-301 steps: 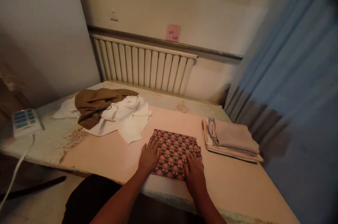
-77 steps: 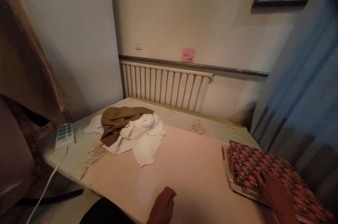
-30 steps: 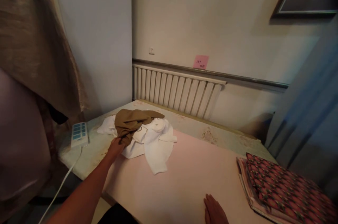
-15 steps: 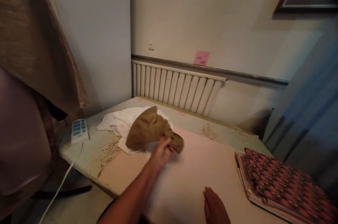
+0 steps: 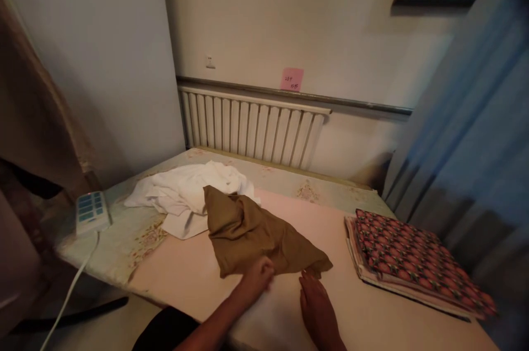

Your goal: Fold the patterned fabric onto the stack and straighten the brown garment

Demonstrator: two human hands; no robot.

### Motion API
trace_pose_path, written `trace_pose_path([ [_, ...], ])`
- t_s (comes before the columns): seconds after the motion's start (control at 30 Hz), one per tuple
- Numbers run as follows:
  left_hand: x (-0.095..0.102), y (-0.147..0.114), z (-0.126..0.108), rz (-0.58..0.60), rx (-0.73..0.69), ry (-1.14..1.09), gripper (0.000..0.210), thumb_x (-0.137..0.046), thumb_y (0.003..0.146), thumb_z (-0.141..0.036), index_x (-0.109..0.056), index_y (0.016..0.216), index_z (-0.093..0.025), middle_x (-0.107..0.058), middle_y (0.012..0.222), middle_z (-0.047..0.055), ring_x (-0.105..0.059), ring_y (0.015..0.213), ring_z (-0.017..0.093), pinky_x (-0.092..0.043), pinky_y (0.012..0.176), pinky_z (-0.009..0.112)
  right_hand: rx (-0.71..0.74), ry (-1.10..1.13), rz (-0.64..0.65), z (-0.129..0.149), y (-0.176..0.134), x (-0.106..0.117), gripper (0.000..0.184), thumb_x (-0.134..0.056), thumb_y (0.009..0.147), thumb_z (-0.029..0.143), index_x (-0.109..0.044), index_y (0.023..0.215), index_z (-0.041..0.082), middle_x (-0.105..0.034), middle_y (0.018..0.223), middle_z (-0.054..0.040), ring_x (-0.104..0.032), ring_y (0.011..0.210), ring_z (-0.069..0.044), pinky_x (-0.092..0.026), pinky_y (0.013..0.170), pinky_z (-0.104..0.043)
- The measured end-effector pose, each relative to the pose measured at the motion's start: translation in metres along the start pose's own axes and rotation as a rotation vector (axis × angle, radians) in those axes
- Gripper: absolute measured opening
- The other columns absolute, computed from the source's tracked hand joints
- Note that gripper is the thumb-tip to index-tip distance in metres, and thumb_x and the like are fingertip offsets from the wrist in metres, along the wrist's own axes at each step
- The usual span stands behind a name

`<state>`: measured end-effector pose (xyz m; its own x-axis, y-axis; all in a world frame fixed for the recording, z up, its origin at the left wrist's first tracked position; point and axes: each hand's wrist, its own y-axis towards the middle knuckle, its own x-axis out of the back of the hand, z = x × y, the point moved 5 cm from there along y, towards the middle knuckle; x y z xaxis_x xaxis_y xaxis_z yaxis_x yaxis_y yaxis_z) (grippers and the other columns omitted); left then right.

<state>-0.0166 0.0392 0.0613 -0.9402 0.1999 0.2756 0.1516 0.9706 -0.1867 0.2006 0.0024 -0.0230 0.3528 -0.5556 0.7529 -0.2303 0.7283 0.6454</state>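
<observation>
Left hand [image 5: 257, 276] pinches the crumpled brown cloth [image 5: 256, 235], right hand [image 5: 316, 307] flat beside it; folding not begun, patterned stack [image 5: 413, 260] done.

left hand [image 5: 256, 280] — grips brown cloth [image 5: 252, 235] | right hand [image 5: 316, 307] — touches its edge

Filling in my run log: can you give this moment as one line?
left hand: grips brown cloth edge | right hand: touching cloth corner | white cloth: behind | patterned stack: right
</observation>
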Motion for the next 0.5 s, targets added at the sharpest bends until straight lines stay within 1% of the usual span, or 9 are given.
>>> trace_pose_path([
  [0.07, 0.044, 0.011, -0.001, -0.226, -0.038, 0.046, 0.018, -0.049, 0.077, -0.03, -0.057, 0.089, -0.018, -0.061, 0.082, 0.003, -0.062, 0.08, 0.021, -0.051, 0.08, 0.038, -0.014, -0.009, 0.006, 0.0, 0.0, -0.001, 0.031, -0.047, 0.089, 0.018, -0.065, 0.115, 0.019, -0.067, 0.123, -0.0107, -0.062, 0.113, -0.025, -0.049, 0.098, -0.041],
  [0.13, 0.089, 0.018, -0.002, -0.442, -0.066, 0.082, 0.031, -0.048, 0.08, -0.033, -0.054, 0.105, -0.017, -0.058, 0.107, 0.01, -0.057, 0.106, 0.026, -0.042, 0.099, 0.044, -0.019, -0.025, 0.014, -0.001, 0.0, -0.002, 0.031, -0.047, 0.089, 0.018, -0.065, 0.114, 0.019, -0.067, 0.122, -0.0104, -0.062, 0.112, -0.025, -0.049, 0.098, -0.041],
  [0.2, 0.131, 0.025, -0.003, -0.609, -0.074, 0.108, 0.046, -0.049, 0.081, -0.035, -0.046, 0.122, -0.014, -0.048, 0.128, 0.016, -0.044, 0.126, 0.031, -0.031, 0.109, 0.049, -0.012, -0.043, 0.014, -0.001, -0.001, -0.003, 0.032, -0.047, 0.088, 0.017, -0.066, 0.113, 0.018, -0.067, 0.121, -0.0107, -0.062, 0.112, -0.025, -0.048, 0.099, -0.042],
  [0.23, 0.15, 0.029, -0.005, -0.693, -0.082, 0.119, 0.053, -0.052, 0.08, -0.035, -0.043, 0.127, -0.012, -0.043, 0.135, 0.018, -0.036, 0.132, 0.032, -0.027, 0.112, 0.048, -0.007, -0.052, 0.01, -0.001, -0.001, -0.003, 0.032, -0.046, 0.088, 0.016, -0.066, 0.113, 0.018, -0.068, 0.121, -0.0109, -0.063, 0.112, -0.025, -0.049, 0.098, -0.042],
  [0.27, 0.168, 0.033, -0.006, -0.798, -0.085, 0.119, 0.057, -0.057, 0.078, -0.034, -0.043, 0.128, -0.011, -0.042, 0.138, 0.019, -0.033, 0.135, 0.033, -0.026, 0.113, 0.047, -0.005, -0.059, 0.005, 0.0, -0.002, -0.003, 0.032, -0.047, 0.088, 0.017, -0.065, 0.113, 0.018, -0.068, 0.121, -0.0111, -0.062, 0.112, -0.025, -0.049, 0.098, -0.042],
  [0.3, 0.184, 0.037, -0.007, -0.875, -0.073, 0.096, 0.062, -0.061, 0.075, -0.033, -0.043, 0.13, -0.01, -0.041, 0.139, 0.021, -0.032, 0.137, 0.033, -0.026, 0.113, 0.046, -0.007, -0.064, 0.001, 0.0, -0.001, -0.003, 0.031, -0.047, 0.088, 0.017, -0.065, 0.113, 0.018, -0.068, 0.121, -0.0111, -0.062, 0.112, -0.025, -0.049, 0.098, -0.042],
  [0.37, 0.207, 0.049, -0.01, -0.934, -0.048, 0.056, 0.068, -0.066, 0.073, -0.031, -0.041, 0.131, -0.007, -0.042, 0.141, 0.023, -0.032, 0.137, 0.035, -0.027, 0.112, 0.046, -0.012, -0.065, -0.009, 0.0, -0.001, -0.003, 0.031, -0.048, 0.088, 0.017, -0.065, 0.113, 0.018, -0.067, 0.121, -0.0109, -0.062, 0.112, -0.025, -0.05, 0.097, -0.041],
  [0.4, 0.215, 0.055, -0.01, -0.941, -0.031, 0.028, 0.069, -0.069, 0.072, -0.032, -0.043, 0.13, -0.006, -0.045, 0.138, 0.024, -0.035, 0.135, 0.036, -0.03, 0.11, 0.047, -0.011, -0.065, -0.013, 0.0, 0.0, -0.002, 0.03, -0.048, 0.088, 0.017, -0.065, 0.113, 0.019, -0.067, 0.121, -0.0109, -0.062, 0.112, -0.025, -0.05, 0.096, -0.041],
  [0.5, 0.226, 0.071, -0.009, -0.901, 0.002, -0.086, 0.056, -0.072, 0.073, -0.036, -0.053, 0.116, -0.005, -0.061, 0.118, 0.023, -0.053, 0.118, 0.037, -0.045, 0.093, 0.044, 0.005, -0.073, -0.026, 0.002, 0.002, -0.001, 0.03, -0.046, 0.088, 0.017, -0.064, 0.112, 0.019, -0.067, 0.121, -0.0111, -0.063, 0.111, -0.026, -0.051, 0.095, -0.042],
])
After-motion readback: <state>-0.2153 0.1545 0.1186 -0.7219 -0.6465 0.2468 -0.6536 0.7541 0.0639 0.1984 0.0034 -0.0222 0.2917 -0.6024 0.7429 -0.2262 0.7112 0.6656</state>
